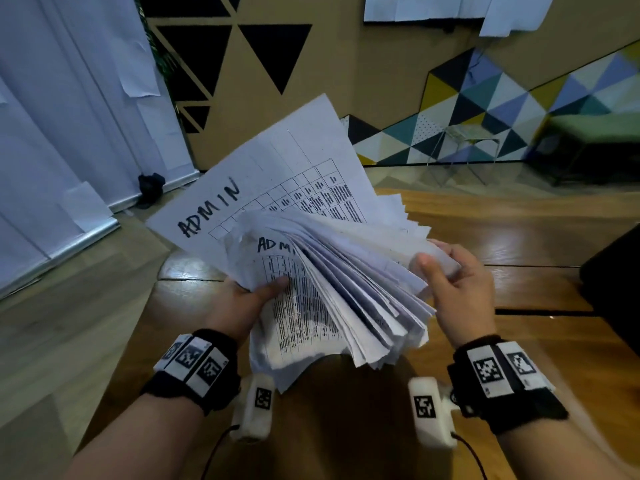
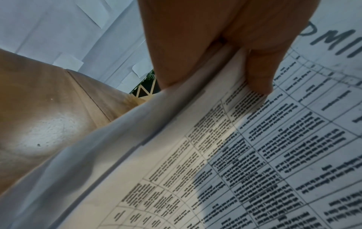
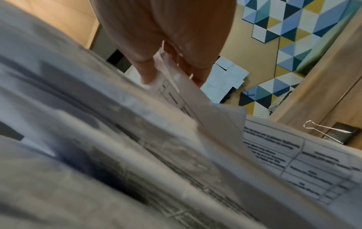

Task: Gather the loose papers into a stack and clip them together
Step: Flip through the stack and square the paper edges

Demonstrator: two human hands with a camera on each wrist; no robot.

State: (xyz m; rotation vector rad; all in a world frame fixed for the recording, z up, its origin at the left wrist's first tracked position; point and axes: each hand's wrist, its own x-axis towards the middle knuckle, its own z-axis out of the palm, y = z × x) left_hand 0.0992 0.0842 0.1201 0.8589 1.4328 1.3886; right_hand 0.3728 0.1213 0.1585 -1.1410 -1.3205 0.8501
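A thick, uneven bundle of printed papers (image 1: 332, 271), some marked "ADMIN" by hand, is held up above the wooden table (image 1: 519, 230). My left hand (image 1: 252, 296) grips its left edge, thumb on the top printed sheet (image 2: 274, 155). My right hand (image 1: 450, 278) pinches the fanned right edges of the papers (image 3: 176, 139) between thumb and fingers. The sheets splay out like a fan and are not squared. A black binder clip (image 3: 344, 133) with silver wire handles lies on the table to the right, seen only in the right wrist view.
A dark box-like object (image 1: 613, 282) sits at the table's right edge. Beyond the table is a wall with coloured triangle panels (image 1: 485, 109) and a green bench (image 1: 595, 140). White sheets (image 1: 69, 98) hang on the left wall. The floor (image 1: 69, 323) lies left of the table.
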